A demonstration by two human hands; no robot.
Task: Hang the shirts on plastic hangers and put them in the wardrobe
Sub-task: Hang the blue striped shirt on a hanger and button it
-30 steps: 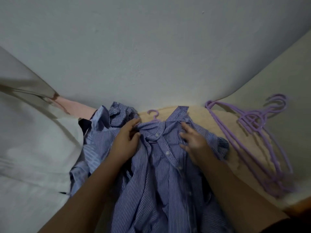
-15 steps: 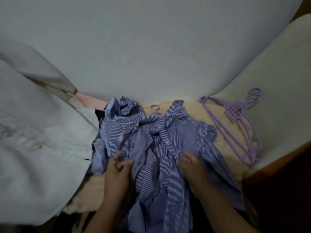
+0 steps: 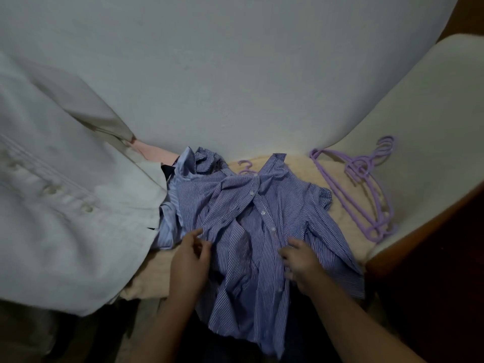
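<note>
Beige bed cover (image 3: 296,166) against wall carries striped shirt (image 3: 262,231) mid-bed, hanger hook (image 3: 245,166) poking from collar. Left hand (image 3: 188,260) pinches placket edge; right hand (image 3: 301,260) presses fabric, fingers loosely spread. Buttoning/straightening step; next: lift by hook. Spare hangers (image 3: 366,184) at right edge.

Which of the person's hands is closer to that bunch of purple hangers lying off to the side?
The right hand. It rests on the striped shirt, with the purple hangers up and to its right. The left hand is at the shirt's opposite edge, farther away.
</note>
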